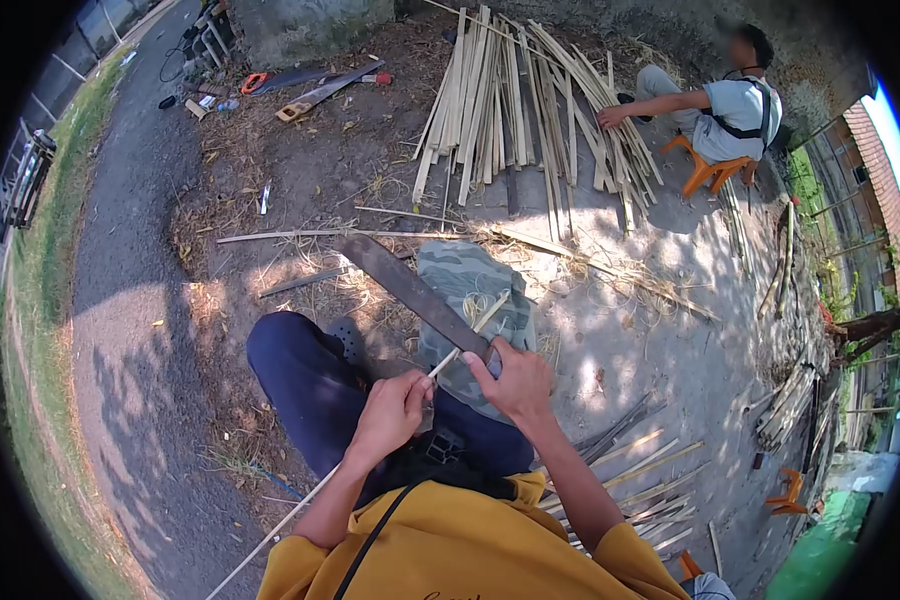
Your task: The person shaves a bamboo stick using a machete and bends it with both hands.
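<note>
My left hand (394,408) is closed around a long, thin bamboo strip (288,517), which runs from the lower left up past both hands. My right hand (515,382) grips a machete (410,288) near the base of its wide dark blade, and the handle is hidden in the palm. The blade points up and to the left and crosses over the strip close to my right thumb. Pale curled shavings (478,308) cluster at the strip's far end. Beneath them a camouflage cloth (470,268) covers part of my lap.
A large pile of split bamboo strips (490,100) lies ahead. Beside it a person (725,110) sits on an orange stool (708,168), one hand on the strips. Handsaws (325,92) lie at upper left. More strips (650,490) are spread at my right.
</note>
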The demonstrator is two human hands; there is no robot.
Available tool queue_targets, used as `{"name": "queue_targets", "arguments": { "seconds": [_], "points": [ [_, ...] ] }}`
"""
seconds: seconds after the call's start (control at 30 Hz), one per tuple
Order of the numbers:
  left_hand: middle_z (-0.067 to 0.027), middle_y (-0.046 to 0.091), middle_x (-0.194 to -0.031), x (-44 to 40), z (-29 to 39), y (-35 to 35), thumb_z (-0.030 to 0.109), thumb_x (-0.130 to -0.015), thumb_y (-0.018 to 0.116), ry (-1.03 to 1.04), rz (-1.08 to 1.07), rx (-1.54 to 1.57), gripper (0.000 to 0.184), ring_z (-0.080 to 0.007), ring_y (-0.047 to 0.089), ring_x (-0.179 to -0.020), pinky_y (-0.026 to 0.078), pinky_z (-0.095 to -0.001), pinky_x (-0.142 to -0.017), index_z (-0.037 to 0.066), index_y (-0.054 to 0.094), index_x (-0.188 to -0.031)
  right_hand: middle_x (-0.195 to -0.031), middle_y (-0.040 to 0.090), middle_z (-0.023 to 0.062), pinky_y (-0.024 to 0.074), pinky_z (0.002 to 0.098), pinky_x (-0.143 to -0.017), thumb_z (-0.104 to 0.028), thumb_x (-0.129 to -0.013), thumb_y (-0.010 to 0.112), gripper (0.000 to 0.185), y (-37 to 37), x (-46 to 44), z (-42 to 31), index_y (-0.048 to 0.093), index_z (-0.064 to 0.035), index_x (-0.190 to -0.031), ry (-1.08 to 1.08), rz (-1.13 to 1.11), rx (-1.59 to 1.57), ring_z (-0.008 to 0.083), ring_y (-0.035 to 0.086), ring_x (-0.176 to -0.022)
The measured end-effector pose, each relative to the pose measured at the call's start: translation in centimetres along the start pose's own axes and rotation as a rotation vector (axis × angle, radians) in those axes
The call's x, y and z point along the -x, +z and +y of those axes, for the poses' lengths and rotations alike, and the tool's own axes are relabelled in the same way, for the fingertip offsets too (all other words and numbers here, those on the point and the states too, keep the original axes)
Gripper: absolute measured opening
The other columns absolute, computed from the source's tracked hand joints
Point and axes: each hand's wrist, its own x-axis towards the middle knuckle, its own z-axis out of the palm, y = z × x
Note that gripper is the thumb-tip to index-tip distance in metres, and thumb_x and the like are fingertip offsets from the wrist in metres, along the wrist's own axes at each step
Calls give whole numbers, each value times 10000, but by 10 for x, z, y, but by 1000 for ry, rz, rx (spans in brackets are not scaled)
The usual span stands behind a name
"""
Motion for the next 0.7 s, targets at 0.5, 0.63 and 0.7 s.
{"name": "queue_targets", "arguments": {
  "seconds": [0.5,0.63,0.7],
  "points": [
    [-180,571,-631,11,-9,0,72,-1057,579,-29,113,-88,213,-297,605,-527,436,-394,-549,-6,647,-871,-685,715,213,569,516,-576,-613,-950,686,568,5,3,-18,734,-47,-968,-33,-14,-16,426,729,-636],
    [-196,577,-648,13,-2,-5,74,-1053,585,110,149,-148,211,-344,623,-552,457,-410,-566,-15,645,-871,-680,708,225,556,522,-569,-597,-959,684,561,3,-5,0,741,-39,-967,29,46,-32,439,729,-651],
    [-202,577,-652,48,-6,-13,85,-1053,587,-13,107,-129,212,-344,622,-548,459,-408,-566,-20,643,-877,-672,702,226,555,527,-578,-602,-960,680,566,3,-8,3,745,-39,-968,38,37,-58,445,726,-653]
  ]
}}
